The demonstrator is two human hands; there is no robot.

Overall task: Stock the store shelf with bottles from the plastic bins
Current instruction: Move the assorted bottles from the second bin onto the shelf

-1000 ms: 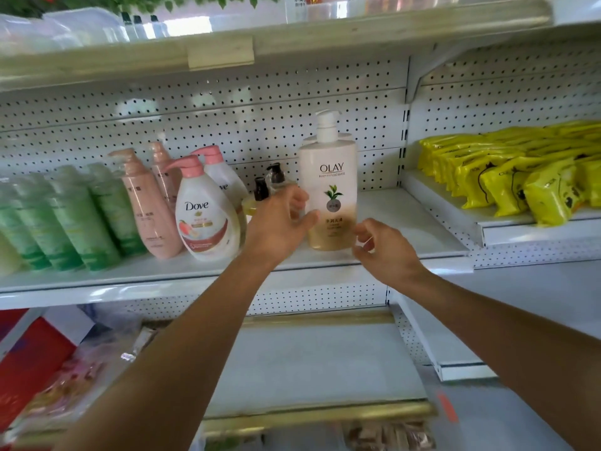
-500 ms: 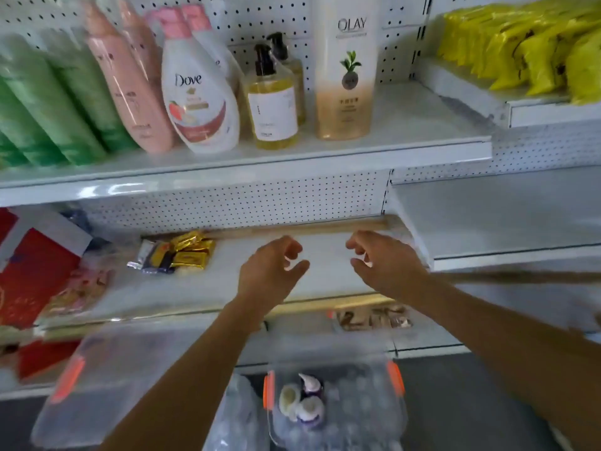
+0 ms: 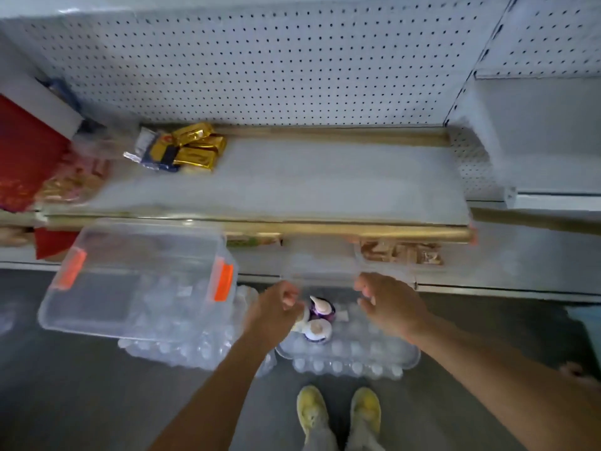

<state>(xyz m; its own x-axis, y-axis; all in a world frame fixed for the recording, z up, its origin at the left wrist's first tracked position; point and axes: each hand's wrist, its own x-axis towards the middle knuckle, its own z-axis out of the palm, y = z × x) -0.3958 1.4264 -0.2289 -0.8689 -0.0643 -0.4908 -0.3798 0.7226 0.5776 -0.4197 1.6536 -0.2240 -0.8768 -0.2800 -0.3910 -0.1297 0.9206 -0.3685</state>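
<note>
Two purple bottles (image 3: 320, 317) with cream pump tops stand in a clear plastic bin (image 3: 367, 354) on the floor below the shelves. My left hand (image 3: 276, 309) hovers over the bin's left side, fingers loosely curled just beside the pump tops, with nothing visibly in them. My right hand (image 3: 388, 304) hangs over the bin's right side, fingers loosely curled and empty. A pale cap (image 3: 300, 317) peeks out under my left fingers. The white shelf (image 3: 325, 180) with a gold front rail runs above the bin.
An empty clear bin (image 3: 130, 281) with orange latches sits tilted on packs of water bottles (image 3: 182, 349) to the left. Gold packets (image 3: 192, 148) and red packages (image 3: 26, 151) lie on the shelf's left. My yellow shoes (image 3: 338, 415) stand right behind the bin.
My view has swung down from the upper shelf with the standing bottles to the floor bins. Both hands have dropped from the Olay bottle down to the bin.
</note>
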